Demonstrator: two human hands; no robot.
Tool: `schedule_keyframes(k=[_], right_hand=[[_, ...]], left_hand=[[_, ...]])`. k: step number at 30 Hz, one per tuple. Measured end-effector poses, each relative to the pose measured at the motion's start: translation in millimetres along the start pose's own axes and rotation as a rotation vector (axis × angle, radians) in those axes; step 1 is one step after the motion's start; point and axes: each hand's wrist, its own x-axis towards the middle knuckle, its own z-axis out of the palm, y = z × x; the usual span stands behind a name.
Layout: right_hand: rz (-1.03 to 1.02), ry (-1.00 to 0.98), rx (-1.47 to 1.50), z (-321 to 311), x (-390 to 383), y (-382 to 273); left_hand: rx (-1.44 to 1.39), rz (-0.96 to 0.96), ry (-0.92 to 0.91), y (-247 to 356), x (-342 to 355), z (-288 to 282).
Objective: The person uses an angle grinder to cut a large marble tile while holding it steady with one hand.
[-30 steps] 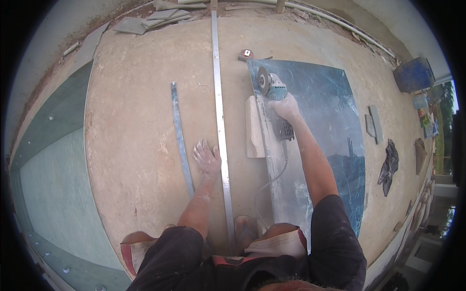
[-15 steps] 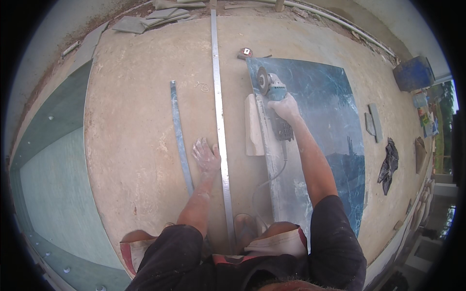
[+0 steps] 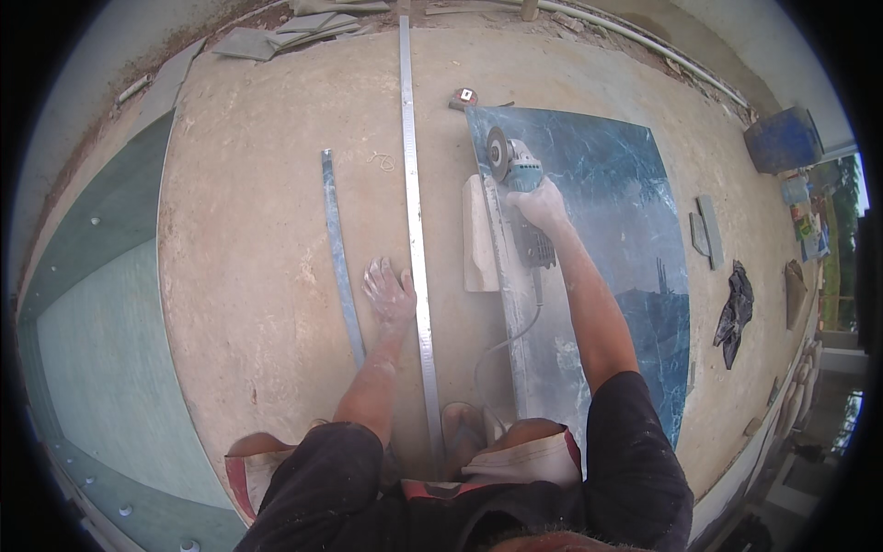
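Note:
My right hand [image 3: 541, 204] grips an angle grinder [image 3: 517, 170], its disc [image 3: 498, 153] set near the far left edge of a large dark blue-green stone slab [image 3: 616, 239] lying on the concrete floor [image 3: 258, 239]. A pale dusty cut strip [image 3: 515, 322] runs along the slab's left edge toward me, and the grinder's cable [image 3: 515, 336] trails back over it. A white block [image 3: 478, 235] props the slab's edge. My left hand [image 3: 390, 293] rests flat, fingers spread, on the floor, touching a long metal straightedge [image 3: 416, 230].
A shorter metal bar [image 3: 338, 248] lies left of the straightedge. A tape measure [image 3: 464, 97] sits by the slab's far corner. Tile offcuts [image 3: 276, 37] lie at the far edge, grey pieces [image 3: 706, 230] and a dark rag [image 3: 734, 313] right, a blue bin [image 3: 782, 140] far right. Green tiling [image 3: 101, 350] borders the left.
The grinder and my right hand have crept slightly farther along the slab's left edge. My left hand stays planted on the floor.

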Motion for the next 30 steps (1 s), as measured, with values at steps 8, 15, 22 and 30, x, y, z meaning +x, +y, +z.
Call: schedule_keyframes(k=[8, 15, 22, 30], right_hand=[[-0.001, 0.014, -0.004, 2.4, -5.0, 0.8], [-0.007, 0.023, 0.001, 5.6, -3.1, 12.1], [-0.008, 0.025, -0.008, 3.6, -7.6, 13.9], [-0.037, 0.03, 0.007, 3.8, -13.8, 19.4]], left_hand=[[-0.005, -0.011, -0.005, -1.4, -0.1, 0.8], [-0.022, -0.002, -0.002, -1.6, -0.1, 1.2], [-0.032, 0.013, 0.011, -1.7, -1.2, 1.9], [-0.086, -0.01, -0.01, 0.6, -0.1, -7.3]])
